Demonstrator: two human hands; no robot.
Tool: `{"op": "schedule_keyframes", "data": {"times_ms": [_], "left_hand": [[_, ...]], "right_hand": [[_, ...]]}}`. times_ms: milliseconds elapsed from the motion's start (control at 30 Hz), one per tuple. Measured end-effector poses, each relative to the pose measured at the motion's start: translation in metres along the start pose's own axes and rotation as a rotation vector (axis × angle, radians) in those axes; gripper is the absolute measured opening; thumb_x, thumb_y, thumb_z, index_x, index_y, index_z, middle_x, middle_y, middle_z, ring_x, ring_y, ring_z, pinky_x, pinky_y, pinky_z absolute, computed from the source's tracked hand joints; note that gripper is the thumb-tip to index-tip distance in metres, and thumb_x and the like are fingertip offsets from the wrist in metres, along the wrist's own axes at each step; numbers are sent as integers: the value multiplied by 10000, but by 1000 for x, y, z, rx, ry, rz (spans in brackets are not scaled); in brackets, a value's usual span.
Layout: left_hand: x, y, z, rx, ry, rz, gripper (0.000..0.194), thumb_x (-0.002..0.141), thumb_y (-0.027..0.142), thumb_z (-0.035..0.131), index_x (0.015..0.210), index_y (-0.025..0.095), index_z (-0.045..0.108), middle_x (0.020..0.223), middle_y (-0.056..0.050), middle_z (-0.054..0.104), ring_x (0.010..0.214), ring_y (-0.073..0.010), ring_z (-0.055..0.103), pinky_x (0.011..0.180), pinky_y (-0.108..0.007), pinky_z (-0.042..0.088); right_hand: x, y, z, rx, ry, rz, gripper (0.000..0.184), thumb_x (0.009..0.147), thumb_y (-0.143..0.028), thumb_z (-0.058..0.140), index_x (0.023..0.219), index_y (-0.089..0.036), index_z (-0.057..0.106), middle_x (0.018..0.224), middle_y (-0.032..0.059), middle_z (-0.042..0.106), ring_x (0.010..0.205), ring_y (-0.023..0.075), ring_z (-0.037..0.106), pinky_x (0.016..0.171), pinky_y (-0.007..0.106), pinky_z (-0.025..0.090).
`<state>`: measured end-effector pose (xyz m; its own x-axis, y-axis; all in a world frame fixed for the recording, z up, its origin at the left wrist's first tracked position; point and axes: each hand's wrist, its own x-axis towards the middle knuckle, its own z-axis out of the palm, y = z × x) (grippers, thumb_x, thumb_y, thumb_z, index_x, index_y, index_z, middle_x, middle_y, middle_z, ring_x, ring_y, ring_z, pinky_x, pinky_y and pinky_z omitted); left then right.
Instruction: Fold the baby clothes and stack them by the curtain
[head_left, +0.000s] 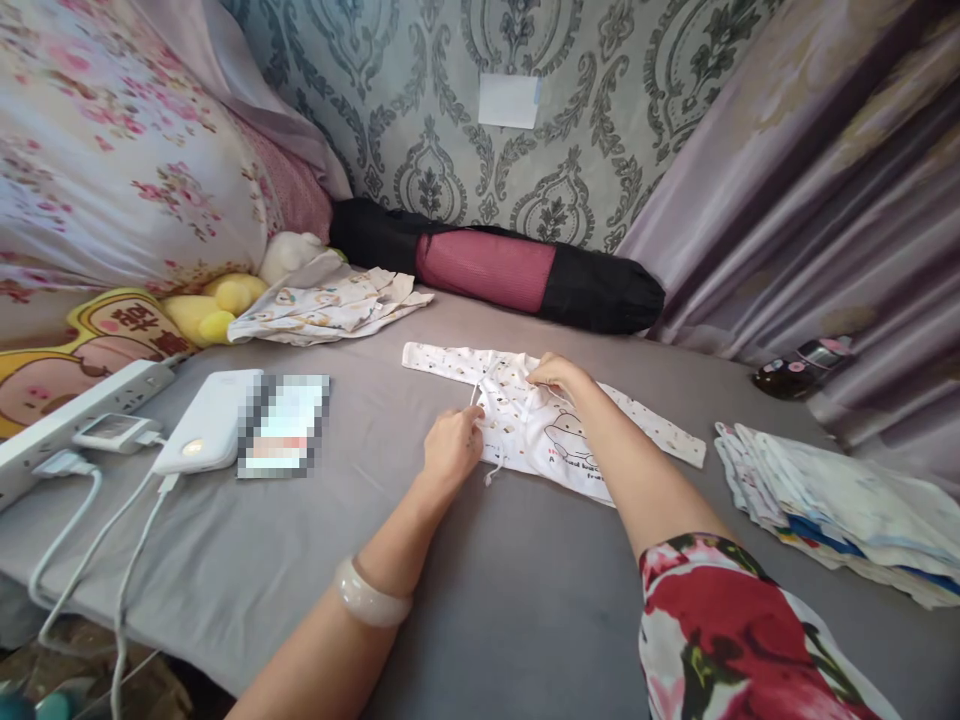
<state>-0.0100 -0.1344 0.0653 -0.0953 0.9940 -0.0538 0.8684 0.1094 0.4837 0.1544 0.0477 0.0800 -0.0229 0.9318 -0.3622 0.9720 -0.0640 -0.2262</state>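
The shirt (520,432) lies spread mid-frame, likely for easy access: the left hand (452,446) pinches 1 tie (475,391); the right hand (561,376) rests bent fingers on top, grip unclear.

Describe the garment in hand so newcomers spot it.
Find the grey cloth surface. Mid-surface, the bare left hand and right hand touch a white long-sleeved top. Unlike the folded pale cloth stack rightward, it's spread out, showing a cartoon outline.

Pale, glossy bangle (373,597) on left arm (330,650); red-and-white floral sleeve (727,625) on right.
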Motion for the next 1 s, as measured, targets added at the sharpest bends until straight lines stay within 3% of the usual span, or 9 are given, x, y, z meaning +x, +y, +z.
{"op": "schedule_keyframes", "data": {"times_ms": [167,333,500,633,733,800,900,1000], "left_hand": [[1,-3,6,59,-11,36,427,895,151,403,1246,262,618,1052,-89,656,1025,-230,606,810,-292,462],[3,-5,9,136,-27,60,442,912,169,391,1316,230,559,1053,-104,648,1034,-241,601,827,-309,457],[2,-3,11,181,-32,78,404,919,160,381,1273,209,570,1045,-112,642,1010,-253,600,800,-324,462],[1,-1,9,248,29,110,337,914,150,391,1154,182,625,1009,-123,631,954,-268,598,770,-345,468],[2,2,9,286,120,201,303,920,145,379,1041,156,656,1061,-144,619,970,-274,588,810,-378,471],[4,3,14,265,147,313,323,938,155,360,1098,142,640,1175,-150,609,1069,-276,572,897,-398,462],[6,3,29,248,121,434,393,970,219,349,1287,100,549,1373,-155,536,1308,-281,449,1080,-423,365],[4,-2,45,278,107,431,491,988,331,341,1408,99,447,1489,-155,427,1416,-300,317,1145,-465,287]], "right_hand": [[-6,2,2,-59,64,-58,203,693,-193,681,888,-136,688,798,88,696,782,212,664,592,240,424],[-19,2,9,-153,227,-31,252,816,-161,550,1023,-177,692,1078,126,690,1051,245,637,798,278,457],[-27,6,21,-175,337,-83,327,913,-181,420,1140,-161,654,1188,151,635,1103,250,608,868,307,455],[-33,7,18,-195,288,-98,348,916,-145,380,1135,-157,649,1154,144,642,1090,259,603,865,327,451],[-42,0,20,-270,397,-205,386,897,-77,353,1156,-148,629,1179,154,621,1143,251,558,937,332,405],[-48,-7,29,-279,437,-339,394,923,-95,319,1187,-145,606,1216,152,608,1177,237,530,983,331,374],[-47,-15,46,-231,375,-507,426,985,-229,281,1331,-126,509,1404,136,506,1328,230,406,1097,356,286],[-34,-16,57,-191,328,-499,547,1004,-354,252,1462,-70,349,1556,135,307,1446,253,215,1175,426,148]]}}
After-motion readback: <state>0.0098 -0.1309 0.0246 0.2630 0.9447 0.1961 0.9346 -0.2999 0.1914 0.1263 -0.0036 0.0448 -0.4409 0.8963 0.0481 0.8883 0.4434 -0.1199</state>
